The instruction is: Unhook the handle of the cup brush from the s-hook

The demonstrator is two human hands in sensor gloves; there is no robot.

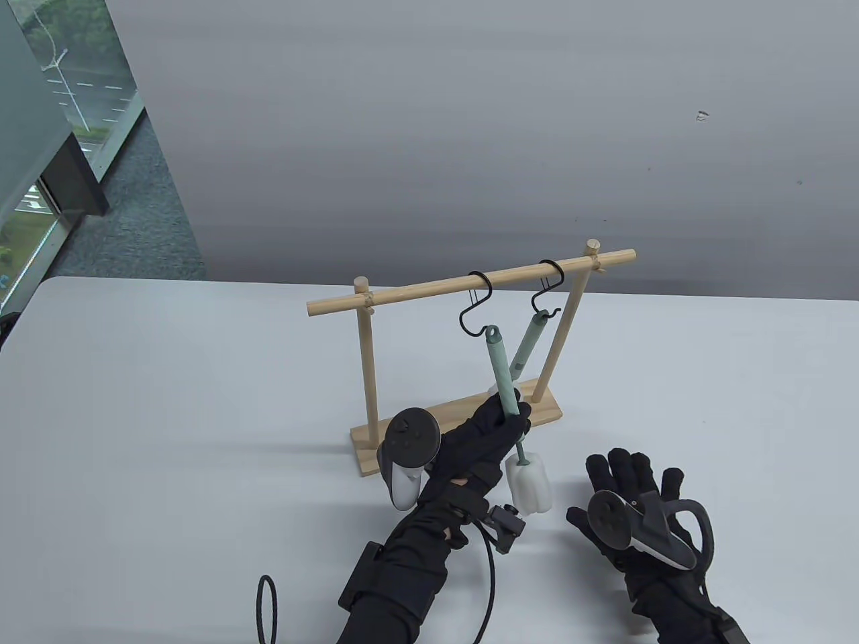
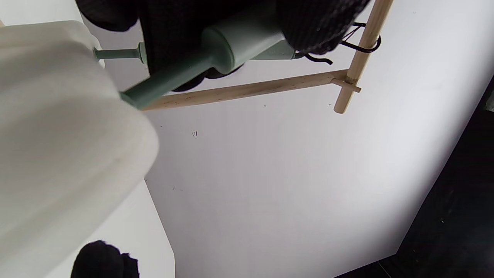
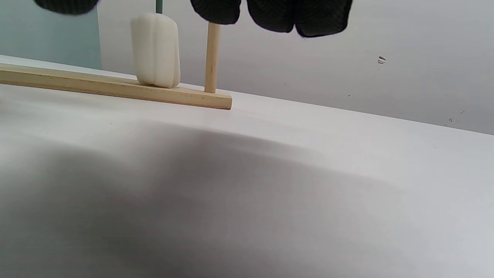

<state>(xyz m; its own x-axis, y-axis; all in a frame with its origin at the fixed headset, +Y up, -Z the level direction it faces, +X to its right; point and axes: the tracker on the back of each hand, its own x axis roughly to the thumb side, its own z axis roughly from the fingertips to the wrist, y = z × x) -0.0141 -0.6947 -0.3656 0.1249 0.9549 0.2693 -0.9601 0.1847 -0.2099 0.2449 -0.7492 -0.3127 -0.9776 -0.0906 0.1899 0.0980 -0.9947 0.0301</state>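
My left hand (image 1: 480,439) grips the brush (image 1: 502,372) low on its green handle, sponge head (image 1: 530,484) hanging just below my fingers. The handle's top ring sits at the lower curl of the left hook (image 1: 474,305) on the rack (image 1: 470,285); whether it is free of the hook I cannot tell. A second brush (image 1: 527,349) hangs from the right hook (image 1: 547,295). My right hand (image 1: 634,510) rests flat on the table (image 1: 168,402), fingers spread, holding nothing.
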